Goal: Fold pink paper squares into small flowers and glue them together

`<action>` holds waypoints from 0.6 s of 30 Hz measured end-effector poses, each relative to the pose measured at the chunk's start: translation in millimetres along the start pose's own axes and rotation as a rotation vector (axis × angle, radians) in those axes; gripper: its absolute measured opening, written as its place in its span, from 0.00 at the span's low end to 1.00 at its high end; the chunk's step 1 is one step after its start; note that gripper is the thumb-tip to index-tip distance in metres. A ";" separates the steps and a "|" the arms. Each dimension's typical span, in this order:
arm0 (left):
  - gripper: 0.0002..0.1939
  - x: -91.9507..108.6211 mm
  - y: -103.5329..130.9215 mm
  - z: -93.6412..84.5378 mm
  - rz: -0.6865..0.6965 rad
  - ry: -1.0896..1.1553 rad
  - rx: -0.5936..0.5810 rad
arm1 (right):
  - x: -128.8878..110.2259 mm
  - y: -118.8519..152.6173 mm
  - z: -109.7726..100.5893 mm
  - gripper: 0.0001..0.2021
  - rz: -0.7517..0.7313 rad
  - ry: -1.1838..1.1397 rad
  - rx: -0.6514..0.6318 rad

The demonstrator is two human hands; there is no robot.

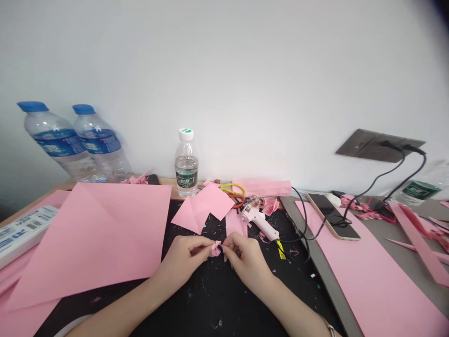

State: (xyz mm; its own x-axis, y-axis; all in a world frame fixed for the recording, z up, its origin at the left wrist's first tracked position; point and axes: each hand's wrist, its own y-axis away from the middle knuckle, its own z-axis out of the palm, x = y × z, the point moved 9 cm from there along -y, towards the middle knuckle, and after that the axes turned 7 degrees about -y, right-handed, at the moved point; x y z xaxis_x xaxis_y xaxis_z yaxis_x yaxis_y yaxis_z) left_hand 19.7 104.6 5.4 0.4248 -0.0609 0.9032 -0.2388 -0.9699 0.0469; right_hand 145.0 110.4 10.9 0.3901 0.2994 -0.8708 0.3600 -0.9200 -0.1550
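Note:
Between my two hands is a small curled piece of pink paper [215,249], rolled up like a little flower. My left hand [185,255] pinches its left side between thumb and forefinger. On the other side, the thumb and forefinger of my right hand [247,256] close on its edge, where a small dark spot shows that I cannot make out. Just beyond my hands lie cut pink paper squares [185,215]. A pale pink glue gun [259,222] rests behind my right hand, with scissors [233,189] with yellow and red handles near it.
Large pink sheets [119,229] cover the left side, beside a white box [24,234]. A water bottle [186,168] and two bigger bottles [56,140] stand by the wall. At right, a phone [333,217] and black cables [305,234] lie below a wall socket [379,145].

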 end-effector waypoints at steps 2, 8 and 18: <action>0.10 0.2 -0.1 -0.8 -0.009 0.005 0.002 | 0.3 -0.3 0.0 0.06 0.000 -0.004 -0.003; 0.11 0.1 -1.1 -0.9 -0.015 0.004 0.002 | 0.4 -1.2 -0.5 0.06 0.007 0.004 -0.004; 0.11 2.3 -0.2 -1.4 0.004 -0.017 0.003 | -0.5 0.2 -0.6 0.06 -0.007 0.042 0.003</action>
State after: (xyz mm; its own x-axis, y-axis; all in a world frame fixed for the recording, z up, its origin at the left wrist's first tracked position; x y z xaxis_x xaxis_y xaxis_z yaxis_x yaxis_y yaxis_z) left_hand 19.6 105.1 8.1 0.4384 -0.0691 0.8961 -0.2379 -0.9704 0.0415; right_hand 145.3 110.2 11.6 0.4230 0.3157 -0.8494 0.3597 -0.9188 -0.1624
